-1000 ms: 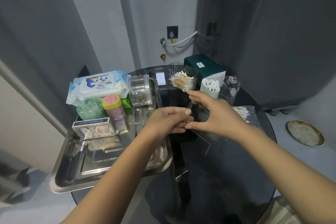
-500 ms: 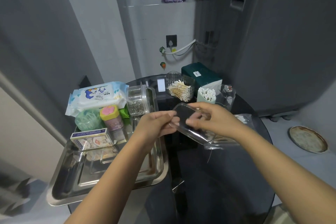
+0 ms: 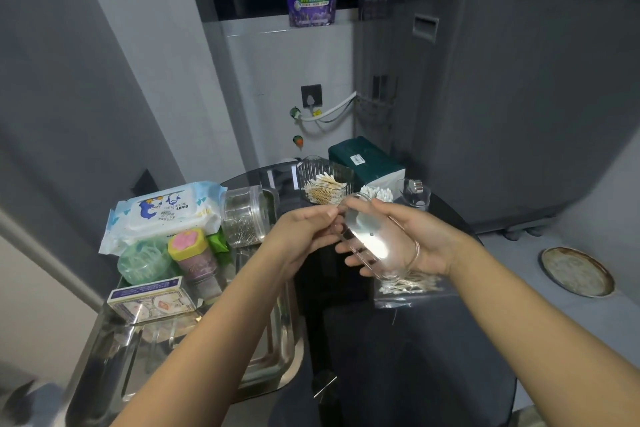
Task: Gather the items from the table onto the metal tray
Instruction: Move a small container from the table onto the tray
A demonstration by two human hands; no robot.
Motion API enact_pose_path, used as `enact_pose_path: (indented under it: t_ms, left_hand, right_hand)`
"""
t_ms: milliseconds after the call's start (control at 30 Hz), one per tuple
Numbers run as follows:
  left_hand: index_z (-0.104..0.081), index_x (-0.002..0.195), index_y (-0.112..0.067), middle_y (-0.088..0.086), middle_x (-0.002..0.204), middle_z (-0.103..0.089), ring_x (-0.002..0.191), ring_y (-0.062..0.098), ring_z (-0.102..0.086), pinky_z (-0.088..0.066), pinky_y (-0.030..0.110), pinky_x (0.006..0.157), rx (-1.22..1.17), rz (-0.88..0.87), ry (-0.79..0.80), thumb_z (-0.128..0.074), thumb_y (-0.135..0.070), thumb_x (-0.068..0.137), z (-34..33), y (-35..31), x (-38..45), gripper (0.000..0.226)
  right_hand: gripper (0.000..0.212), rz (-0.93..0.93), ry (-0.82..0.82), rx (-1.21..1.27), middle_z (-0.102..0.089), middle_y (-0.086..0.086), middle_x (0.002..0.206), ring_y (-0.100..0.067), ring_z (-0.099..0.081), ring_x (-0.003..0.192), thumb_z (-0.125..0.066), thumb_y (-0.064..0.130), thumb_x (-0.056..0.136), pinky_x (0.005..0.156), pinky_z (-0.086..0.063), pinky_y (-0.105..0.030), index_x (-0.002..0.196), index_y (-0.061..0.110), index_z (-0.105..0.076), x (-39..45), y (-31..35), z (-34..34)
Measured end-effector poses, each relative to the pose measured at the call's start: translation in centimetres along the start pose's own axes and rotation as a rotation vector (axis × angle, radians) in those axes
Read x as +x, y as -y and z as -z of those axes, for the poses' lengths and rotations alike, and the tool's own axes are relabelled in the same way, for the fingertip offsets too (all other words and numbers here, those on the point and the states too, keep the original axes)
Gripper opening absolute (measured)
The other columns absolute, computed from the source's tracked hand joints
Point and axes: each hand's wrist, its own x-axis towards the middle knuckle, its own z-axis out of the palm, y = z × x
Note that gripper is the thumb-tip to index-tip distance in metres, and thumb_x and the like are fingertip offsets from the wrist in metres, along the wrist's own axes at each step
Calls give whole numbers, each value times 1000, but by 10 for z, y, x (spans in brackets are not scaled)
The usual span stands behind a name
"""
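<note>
Both hands hold a clear plastic lid lifted above the dark round table: the right hand cradles it from below, the left hand pinches its near edge. Just under them a clear bag of cotton swabs lies on the table. To the left the metal tray carries a wipes pack, a small box and jars

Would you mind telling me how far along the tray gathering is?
Partly done. The wipes pack, green tub, pink-lidded bottle and card box sit on the metal tray. Both hands, left and right, hold a clear container. The swab holders, green box and swab bag remain on the table.
</note>
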Motion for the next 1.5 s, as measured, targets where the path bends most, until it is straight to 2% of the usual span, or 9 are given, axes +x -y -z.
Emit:
enact_pose_path:
  t_ms: [67, 133, 267, 400, 633, 833, 1067, 1333, 1500]
  left_hand:
    - [-69, 93, -16, 0, 88, -72, 88, 14, -64, -55, 28, 80, 22, -12, -63, -55, -15, 93, -3, 1, 9, 14]
    - [-64, 104, -17, 5, 111, -66, 103, 17, -60, -52, 34, 93, 153, -61, -210, -59, -22, 91, -4, 6, 23, 15]
    - [-39, 140, -16, 11, 147, -37, 128, 21, -44, -36, 37, 109, 415, -194, -466, -67, -33, 84, -3, 15, 48, 65]
    - [-9, 152, -16, 8, 160, -10, 146, 27, -17, -22, 45, 116, 509, -163, -449, -74, -40, 76, -2, 14, 70, 103]
    - [15, 150, -22, 6, 162, -1, 147, 27, -16, -20, 45, 118, 480, -150, -356, -86, -33, 63, 4, 16, 98, 133]
    - [18, 149, -24, 9, 161, -2, 145, 27, -20, -21, 45, 118, 447, -178, -357, -88, -27, 60, 0, 15, 110, 139]
    - [0, 151, -18, 9, 157, -7, 141, 28, -26, -24, 40, 116, 496, -148, -376, -88, -27, 61, -3, 5, 91, 126]
    - [-1, 151, -25, 3, 156, -9, 142, 23, -21, -21, 36, 113, 585, -296, -292, -86, -31, 62, -8, -5, -17, 123]
    - [1, 150, -30, 1, 155, -6, 143, 18, -14, -14, 25, 106, 662, -361, -281, -87, -29, 60, 4, 4, -77, 126]
  right_hand:
    - [44, 21, -49, 9, -65, -25, 115, -31, -68, 88, -42, 51, 91, 75, -55, -38, 133, 38, -48, 6, 0, 4]
    - [43, 44, -120, 6, -65, -25, 116, -30, -68, 87, -41, 51, 92, 75, -53, -38, 134, 43, -44, 11, 0, 8]
    - [50, 86, -267, 24, -64, -25, 115, -36, -64, 96, -48, 51, 89, 78, -52, -40, 137, 39, -41, 17, 0, 12]
    - [43, 123, -340, 104, -63, -25, 118, -35, -63, 97, -44, 52, 91, 73, -52, -37, 131, 37, -49, 16, 3, 13]
    - [41, 156, -393, 104, -67, -21, 113, -27, -69, 81, -43, 50, 92, 76, -52, -40, 130, 37, -52, 10, 5, 23]
    - [42, 161, -396, 101, -67, -21, 114, -29, -68, 85, -44, 50, 92, 75, -52, -39, 131, 35, -51, 10, 7, 21]
    - [42, 170, -446, 73, -69, -18, 101, -27, -68, 77, -42, 51, 92, 72, -53, -40, 129, 34, -54, 6, 12, 15]
    - [31, 214, -475, 16, -62, -19, 101, -29, -61, 80, -39, 39, 93, 59, -48, -31, 119, 34, -54, -18, 20, -15]
    - [36, 184, -489, -128, -62, -11, 93, -19, -59, 69, -55, 46, 87, 52, -46, -26, 117, 26, -59, -24, 11, -36]
